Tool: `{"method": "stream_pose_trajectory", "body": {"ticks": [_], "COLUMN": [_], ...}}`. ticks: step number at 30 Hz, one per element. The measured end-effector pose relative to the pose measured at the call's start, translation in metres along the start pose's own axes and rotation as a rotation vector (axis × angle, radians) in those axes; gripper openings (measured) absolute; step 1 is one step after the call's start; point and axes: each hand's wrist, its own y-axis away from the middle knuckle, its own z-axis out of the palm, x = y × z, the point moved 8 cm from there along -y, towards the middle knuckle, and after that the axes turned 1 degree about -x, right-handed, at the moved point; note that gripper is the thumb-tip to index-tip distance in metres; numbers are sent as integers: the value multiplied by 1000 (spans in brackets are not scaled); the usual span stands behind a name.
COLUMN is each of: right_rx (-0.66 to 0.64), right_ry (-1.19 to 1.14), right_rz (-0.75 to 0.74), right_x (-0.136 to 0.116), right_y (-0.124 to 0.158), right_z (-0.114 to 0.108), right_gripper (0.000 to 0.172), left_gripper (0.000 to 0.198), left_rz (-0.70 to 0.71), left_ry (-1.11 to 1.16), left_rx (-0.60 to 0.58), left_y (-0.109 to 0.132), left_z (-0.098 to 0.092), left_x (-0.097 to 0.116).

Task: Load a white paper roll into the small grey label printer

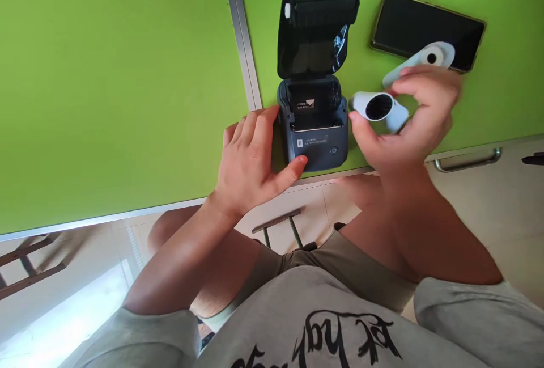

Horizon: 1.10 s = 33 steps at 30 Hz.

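Note:
A dark grey label printer [318, 149] sits near the table's front edge with its black lid [317, 45] swung up and its paper bay uncovered. My left hand [253, 158] grips the printer, the fingers along its left side and the thumb on its front left corner. Just right of the printer, my right hand [419, 113] pinches a small white label roll [359, 101] between thumb and fingers. The roll's dark hollow core faces up toward me, and a strip of its paper trails to the right. Behind that hand, a second white label roll [408, 67] overlaps the phone's lower edge.
A black-screened phone [425, 28] lies at the back right of the green table [127, 90]. A metal strip [241, 28] crosses the tabletop left of the printer. Below the front edge, a drawer handle [467, 162] sticks out at the right.

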Motion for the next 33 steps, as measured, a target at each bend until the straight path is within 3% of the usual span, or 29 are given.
{"method": "stream_pose_trajectory", "body": {"ticks": [5, 10, 15, 21, 27, 33], "right_rx": [-177, -269, -258, -33, -244, -348], "right_ry": [-160, -162, -178, -413, -526, -531], "right_rz": [142, 133, 152, 235, 295, 399], "right_x": [3, 6, 12, 9, -14, -13], "right_y": [2, -3, -4, -15, -33, -33], "right_z": [15, 22, 22, 14, 45, 61], "right_gripper": [49, 39, 37, 35, 29, 25], "left_gripper": [89, 88, 90, 90, 83, 87], "left_rz": [-14, -19, -20, -6, 4, -4], "left_ry": [5, 6, 14, -38, -9, -4], "left_rx": [-11, -31, -29, -1, -29, -48], "left_y": [-1, -2, -2, -2, 0, 2], "left_z": [0, 0, 0, 1, 2, 1], "left_x": [-1, -2, -2, 1, -1, -1]}}
